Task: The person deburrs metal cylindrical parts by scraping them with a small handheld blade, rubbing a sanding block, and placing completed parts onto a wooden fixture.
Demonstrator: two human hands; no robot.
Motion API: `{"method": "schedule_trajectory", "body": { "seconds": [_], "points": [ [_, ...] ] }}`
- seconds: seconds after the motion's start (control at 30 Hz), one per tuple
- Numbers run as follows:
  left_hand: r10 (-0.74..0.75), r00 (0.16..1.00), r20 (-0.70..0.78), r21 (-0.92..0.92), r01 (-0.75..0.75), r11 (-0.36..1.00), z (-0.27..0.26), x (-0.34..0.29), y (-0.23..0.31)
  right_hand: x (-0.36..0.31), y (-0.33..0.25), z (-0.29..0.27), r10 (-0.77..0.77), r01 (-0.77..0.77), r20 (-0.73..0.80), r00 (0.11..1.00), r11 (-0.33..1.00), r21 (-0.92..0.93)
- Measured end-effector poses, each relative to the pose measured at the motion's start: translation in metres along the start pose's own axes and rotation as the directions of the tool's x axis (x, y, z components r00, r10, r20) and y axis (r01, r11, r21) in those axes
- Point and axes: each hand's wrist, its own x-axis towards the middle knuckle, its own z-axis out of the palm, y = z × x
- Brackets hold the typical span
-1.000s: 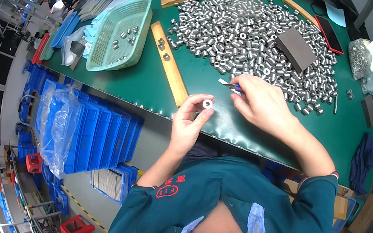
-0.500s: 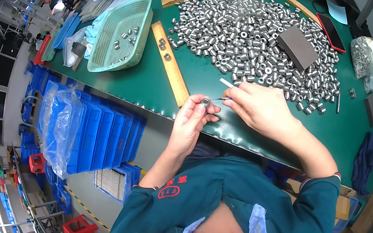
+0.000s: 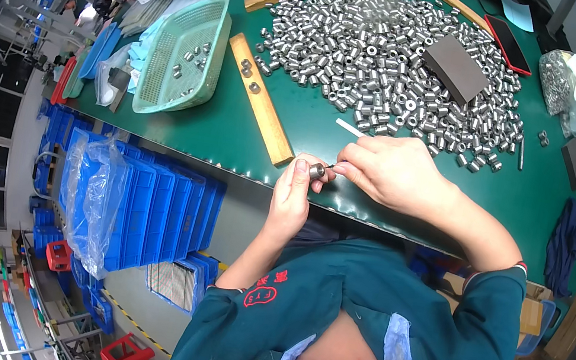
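While the left hand (image 3: 292,194) pinches a metal sleeve (image 3: 316,172), the right hand (image 3: 396,170), just beside it, pinches a dark-tipped tool (image 3: 331,166).

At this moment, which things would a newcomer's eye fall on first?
Most striking is the wide pile of metal sleeves on the green table, with a dark block lying on its right part. Left of it stands a pale green basket holding a few small metal pieces. Near the table's front edge, the left fingers hold one sleeve, the right fingers a thin tool.
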Motion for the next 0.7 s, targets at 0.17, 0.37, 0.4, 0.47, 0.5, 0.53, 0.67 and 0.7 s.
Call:
{"method": "schedule_trajectory", "body": {
  "seconds": [0.17,0.37,0.4,0.47,0.5,0.53,0.67,0.7],
  "points": [
    [-0.014,0.999,0.035,-0.051,0.016,0.999,-0.002,-0.001,0.001,0.000,-0.002,0.000,-0.039,0.038,-0.016,0.999,0.999,-0.034],
    [-0.032,0.997,-0.071,0.099,0.039,0.994,0.006,0.000,0.010,-0.002,-0.005,0.005,0.008,-0.006,0.012,1.000,0.995,-0.096],
    [-0.032,0.997,-0.073,0.100,0.040,0.994,0.006,0.000,0.010,-0.002,-0.007,0.004,0.006,-0.005,0.013,1.000,0.995,-0.095],
    [0.035,0.996,-0.078,0.210,-0.018,0.977,0.006,-0.002,0.007,-0.001,-0.010,-0.001,0.127,-0.144,0.227,0.966,0.988,0.060],
    [0.034,0.996,-0.078,0.210,-0.017,0.977,0.006,-0.002,0.006,0.000,-0.009,-0.004,0.128,-0.145,0.227,0.966,0.988,0.060],
    [0.114,0.991,-0.070,0.274,-0.090,0.958,0.007,-0.001,0.005,0.002,-0.009,-0.007,0.154,-0.220,0.314,0.937,0.957,0.188],
    [0.178,0.984,-0.029,0.277,-0.163,0.947,0.006,0.004,0.007,0.002,-0.005,-0.008,0.175,-0.351,0.388,0.905,0.824,0.445],
    [0.179,0.983,-0.032,0.279,-0.163,0.946,0.004,0.004,0.007,0.003,-0.007,-0.010,0.172,-0.348,0.389,0.905,0.825,0.445]
  ]
}}
